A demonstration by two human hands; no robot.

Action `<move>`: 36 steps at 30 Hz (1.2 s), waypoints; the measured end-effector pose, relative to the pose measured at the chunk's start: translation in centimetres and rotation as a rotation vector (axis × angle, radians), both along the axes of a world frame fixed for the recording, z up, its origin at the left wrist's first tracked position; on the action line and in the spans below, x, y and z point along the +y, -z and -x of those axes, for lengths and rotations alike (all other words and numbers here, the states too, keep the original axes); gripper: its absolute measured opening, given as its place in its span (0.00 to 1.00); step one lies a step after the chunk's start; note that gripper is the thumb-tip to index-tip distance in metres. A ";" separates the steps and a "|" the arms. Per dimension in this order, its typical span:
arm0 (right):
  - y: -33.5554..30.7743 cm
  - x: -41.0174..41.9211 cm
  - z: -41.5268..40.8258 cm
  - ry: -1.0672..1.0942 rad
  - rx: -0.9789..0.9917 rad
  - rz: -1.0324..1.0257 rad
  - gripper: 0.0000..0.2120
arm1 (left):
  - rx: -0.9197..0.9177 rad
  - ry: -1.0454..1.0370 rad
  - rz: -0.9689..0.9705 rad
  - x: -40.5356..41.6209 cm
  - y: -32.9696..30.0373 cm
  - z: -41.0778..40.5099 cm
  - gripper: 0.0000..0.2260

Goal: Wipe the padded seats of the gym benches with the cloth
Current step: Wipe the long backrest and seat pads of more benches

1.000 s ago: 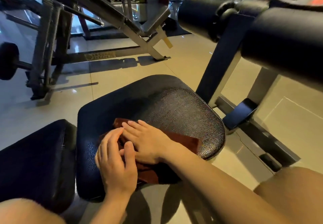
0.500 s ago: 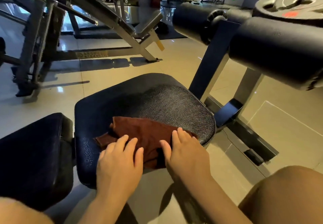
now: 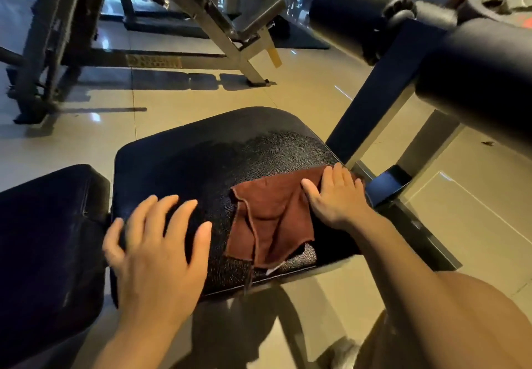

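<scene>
The wiping of the black textured padded seat (image 3: 218,167) of the bench is in hand: the right hand (image 3: 336,198) presses flat, fingers straight, on the rumpled brown cloth (image 3: 270,219) at the seat's right near corner. The left hand (image 3: 157,242) hovers spread and blurred over the seat's left edge, holding nothing. Likely next, a sweep leftward or away across the bare pad, where room is open; to the right the edge and the dark steel upright (image 3: 383,103) stand close, and the cloth's near hem already overhangs

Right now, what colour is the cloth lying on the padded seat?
The cloth is reddish brown, one plain colour; it shows best in the head view, against the black seat.
</scene>
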State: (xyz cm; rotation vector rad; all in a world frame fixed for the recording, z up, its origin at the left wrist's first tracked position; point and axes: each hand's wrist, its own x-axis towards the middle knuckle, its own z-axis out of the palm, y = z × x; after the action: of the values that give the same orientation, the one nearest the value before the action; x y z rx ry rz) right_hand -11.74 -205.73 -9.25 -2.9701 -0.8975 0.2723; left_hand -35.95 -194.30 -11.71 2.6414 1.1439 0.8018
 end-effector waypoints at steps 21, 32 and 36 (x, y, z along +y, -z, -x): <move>1.2 9.5 8.2 -0.773 0.039 -0.064 0.34 | -0.273 -0.055 -0.079 0.5 2.2 -0.7 0.22; 0.0 -1.3 -1.0 -0.488 -0.068 -0.045 0.36 | -0.368 -0.031 -0.017 0.4 2.0 -0.4 0.21; -0.2 -6.2 1.1 -0.528 0.040 -0.052 0.40 | -0.340 -0.022 -0.018 0.2 2.0 -0.7 0.20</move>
State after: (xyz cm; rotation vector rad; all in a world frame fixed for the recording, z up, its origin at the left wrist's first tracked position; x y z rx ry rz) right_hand -12.84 -211.98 -9.09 -2.6138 -1.6392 0.3072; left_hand -35.29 -194.13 -13.67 2.3827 1.0771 1.2123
